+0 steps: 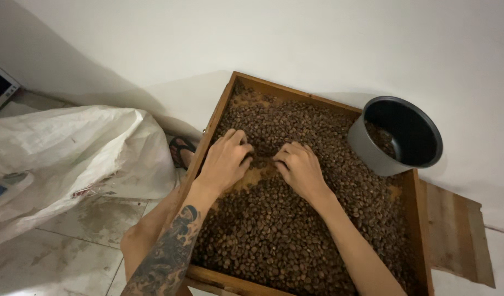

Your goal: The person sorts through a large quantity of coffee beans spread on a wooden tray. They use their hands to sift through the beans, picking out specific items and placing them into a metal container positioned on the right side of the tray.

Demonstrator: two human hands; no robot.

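Observation:
A wooden tray (214,118) holds a thick layer of brown roasted beans (274,230). My left hand (225,160) lies palm down on the beans near the tray's left side, fingers curled into them. My right hand (301,169) rests palm down just beside it, fingers bent and spread over the beans. Between and under the hands a bare patch of the tray's wooden floor (251,178) shows. Neither hand grips anything that I can see. My left forearm bears a dark tattoo.
A dark grey round pot (397,137) with some beans inside sits tilted on the tray's far right corner. A big white woven sack (71,159) lies on the left. A sandalled foot (180,151) shows beside the tray. A wooden board (460,235) lies right. White wall behind.

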